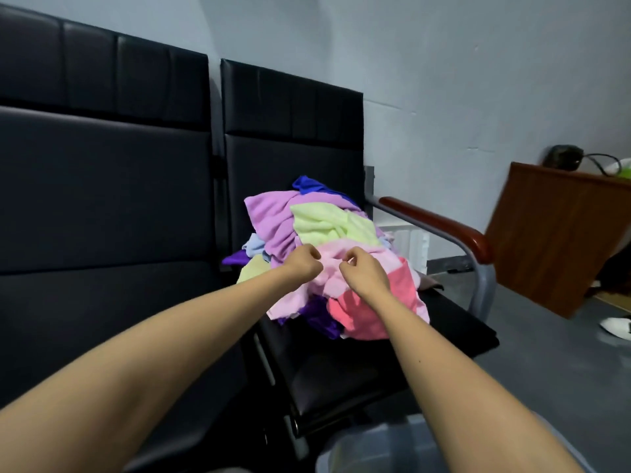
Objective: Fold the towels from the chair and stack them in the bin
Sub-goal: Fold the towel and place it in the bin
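A heap of crumpled towels (307, 230) in lilac, lime, blue, purple and pink lies on the black seat of the chair (358, 363). On the front of the heap sits a pale pink towel (333, 268). My left hand (303, 262) pinches its top edge with curled fingers. Close beside it, my right hand (363, 273) pinches the same edge. A coral pink towel (403, 295) lies just right of my right wrist. The translucent bin (362, 448) shows at the bottom edge, partly hidden by my right forearm.
A second black chair (102, 199) stands to the left. The chair's metal armrest with a red-brown pad (440, 223) runs along the right side. A wooden cabinet (553, 233) with a dark bag on top stands at the right. A white shoe (616, 327) lies on the grey floor.
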The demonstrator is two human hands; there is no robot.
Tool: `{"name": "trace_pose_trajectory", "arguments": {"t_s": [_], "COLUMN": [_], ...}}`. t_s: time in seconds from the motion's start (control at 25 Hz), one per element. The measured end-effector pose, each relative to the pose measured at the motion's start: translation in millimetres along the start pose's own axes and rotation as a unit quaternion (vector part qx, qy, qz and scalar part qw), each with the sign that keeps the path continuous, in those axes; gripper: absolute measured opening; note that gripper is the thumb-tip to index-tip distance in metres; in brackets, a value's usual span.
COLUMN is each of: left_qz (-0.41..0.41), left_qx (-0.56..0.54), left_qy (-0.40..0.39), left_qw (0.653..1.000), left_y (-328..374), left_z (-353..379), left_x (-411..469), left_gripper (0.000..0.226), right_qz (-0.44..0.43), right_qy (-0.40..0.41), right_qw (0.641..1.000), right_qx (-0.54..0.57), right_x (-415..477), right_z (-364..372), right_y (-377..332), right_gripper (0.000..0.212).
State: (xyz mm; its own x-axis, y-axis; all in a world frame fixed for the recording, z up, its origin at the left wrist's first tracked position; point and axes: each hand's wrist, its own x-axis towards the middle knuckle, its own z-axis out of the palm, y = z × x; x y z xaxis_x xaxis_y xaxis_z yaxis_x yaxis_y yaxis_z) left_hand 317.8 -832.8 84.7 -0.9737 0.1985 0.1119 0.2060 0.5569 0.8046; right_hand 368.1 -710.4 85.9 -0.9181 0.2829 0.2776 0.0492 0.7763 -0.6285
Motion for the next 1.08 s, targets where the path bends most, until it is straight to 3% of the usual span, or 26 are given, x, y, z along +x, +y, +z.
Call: {"name": "trace_pose_trajectory", "arguments": {"t_s": [0.12,0.24,0.32,0.4,0.48,0.52,0.6,0.68,0.72,0.76,0.8,0.88,0.92,0.96,1.04,1.08], "left_qz": [0.011,0.004,0.013,0.046,0.107,0.138,0.186,0.183,0.156,0.110,0.054,-0.041,-0.044,-0.047,-0.044,-0.048], "left_qx": [0.143,0.178,0.205,0.200,0.089,-0.008,-0.167,-0.236,-0.263,-0.299,-0.335,-0.330,-0.304,-0.297,-0.317,-0.329], "left_qy": [-0.027,-0.045,-0.036,0.025,0.067,0.048,0.015,0.029,0.029,0.007,-0.033,-0.135,-0.164,-0.192,-0.220,-0.246], "left_qw": [0.989,0.983,0.978,0.979,0.988,0.989,0.968,0.954,0.952,0.948,0.940,0.933,0.937,0.934,0.922,0.911], "left_y": [-11,-12,-8,-3,-1,0,1,8,12,15,16,13,13,14,14,16], "left_z": [7,27,44,55,58,58,60,53,48,44,40,34,31,33,35,32], "left_x": [30,49,54,52,54,53,44,29,24,23,25,25,24,22,17,13], "left_gripper": [0.060,0.071,0.054,0.029,0.016,0.010,0.011,0.016,0.011,0.005,0.012,0.031,0.035,0.038,0.041,0.046], "right_qz": [-0.023,-0.003,0.055,0.075,0.080,0.083,0.081,0.038,0.022,0.017,-0.002,-0.059,-0.103,-0.090,0.000,0.009], "right_qy": [-0.007,-0.043,-0.075,-0.083,-0.049,-0.020,-0.007,-0.018,0.006,0.040,0.055,-0.056,-0.092,-0.084,0.036,0.072], "right_qw": [0.997,0.983,0.982,0.984,0.989,0.992,0.995,0.998,0.998,0.998,0.998,0.981,0.971,0.985,0.997,0.992], "right_qx": [-0.072,-0.181,-0.167,-0.142,-0.116,-0.095,-0.057,-0.052,-0.058,-0.054,-0.019,0.177,0.197,0.118,0.074,0.107], "right_x": [27,39,43,43,44,47,51,51,44,43,41,33,36,31,25,26], "right_z": [4,8,13,16,15,13,4,2,-3,-1,-6,-13,-11,-14,-20,-22], "right_y": [12,27,38,44,45,45,48,51,47,42,41,32,34,32,35,35], "right_gripper": [0.041,0.066,0.082,0.094,0.104,0.106,0.087,0.034,0.020,0.020,0.021,0.016,0.012,0.010,0.027,0.031]}}
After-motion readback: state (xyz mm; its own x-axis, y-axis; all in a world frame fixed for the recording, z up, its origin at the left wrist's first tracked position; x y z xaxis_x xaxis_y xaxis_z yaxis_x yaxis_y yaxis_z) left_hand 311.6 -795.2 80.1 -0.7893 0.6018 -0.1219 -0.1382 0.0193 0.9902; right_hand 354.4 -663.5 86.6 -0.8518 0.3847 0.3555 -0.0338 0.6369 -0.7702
